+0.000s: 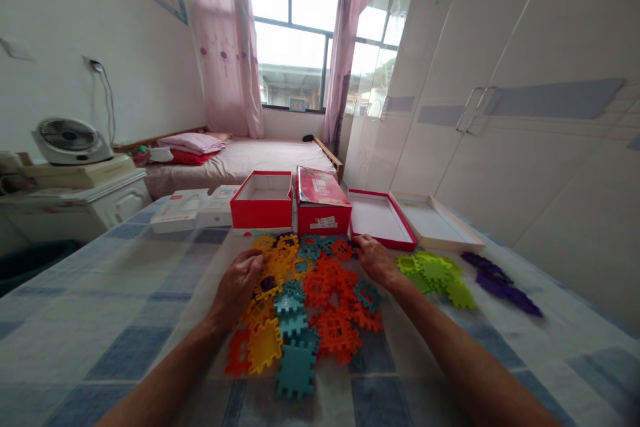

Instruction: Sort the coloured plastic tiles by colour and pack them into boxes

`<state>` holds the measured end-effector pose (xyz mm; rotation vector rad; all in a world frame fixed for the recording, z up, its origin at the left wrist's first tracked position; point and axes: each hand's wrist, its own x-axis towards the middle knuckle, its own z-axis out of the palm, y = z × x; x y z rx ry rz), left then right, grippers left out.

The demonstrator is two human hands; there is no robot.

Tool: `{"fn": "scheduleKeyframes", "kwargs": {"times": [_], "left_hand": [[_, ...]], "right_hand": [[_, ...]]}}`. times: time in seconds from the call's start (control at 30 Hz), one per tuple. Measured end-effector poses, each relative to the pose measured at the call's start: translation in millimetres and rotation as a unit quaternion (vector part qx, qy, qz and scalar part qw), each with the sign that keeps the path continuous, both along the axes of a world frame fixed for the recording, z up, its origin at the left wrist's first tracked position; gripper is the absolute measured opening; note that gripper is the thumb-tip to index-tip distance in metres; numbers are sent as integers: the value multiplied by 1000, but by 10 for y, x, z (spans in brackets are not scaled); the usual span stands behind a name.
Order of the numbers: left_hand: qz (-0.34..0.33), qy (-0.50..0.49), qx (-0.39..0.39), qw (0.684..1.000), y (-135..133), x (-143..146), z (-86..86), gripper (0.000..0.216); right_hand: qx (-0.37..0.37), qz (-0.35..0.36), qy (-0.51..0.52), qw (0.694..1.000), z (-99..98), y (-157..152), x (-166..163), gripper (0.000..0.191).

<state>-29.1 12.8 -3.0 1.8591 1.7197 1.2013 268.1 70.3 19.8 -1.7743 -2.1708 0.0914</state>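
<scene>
A pile of toothed plastic building tiles lies between my hands on the checked cloth. Yellow tiles [265,345] are on the left, teal tiles [296,368] in the middle and orange-red tiles [336,332] on the right. My left hand [243,283] rests against the pile's left side, fingers curled by the yellow tiles; what they grip is hidden. At the pile's far right, my right hand [376,261] has its fingers closed at a dark purple tile [356,244], mostly covered. Lime-green tiles [436,273] lie right of my right wrist, with purple tiles [501,283] beyond them.
Behind the pile stand an open red box [262,213], a closed red box [324,213], a red-rimmed tray lid [383,221] and a pale shallow lid [434,223]. White boxes [181,211] sit at the back left. A bed and wardrobe surround the table.
</scene>
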Motion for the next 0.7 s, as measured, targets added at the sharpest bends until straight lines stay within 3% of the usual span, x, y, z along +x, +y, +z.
{"fn": "scheduleKeyframes", "kwargs": {"times": [0.17, 0.37, 0.53, 0.7], "left_hand": [[-2, -5, 2, 1000, 7, -5, -24, 51], [-6, -8, 7, 1000, -2, 11, -15, 50], [-4, -14, 2, 1000, -9, 9, -22, 49], [-3, -18, 2, 1000, 1, 14, -25, 50]], "right_hand": [[-4, 2, -15, 1000, -150, 108, 17, 40], [-49, -18, 4, 999, -180, 89, 101, 27], [-66, -5, 34, 997, -177, 83, 183, 43], [-74, 31, 101, 992, -62, 68, 287, 18]]}}
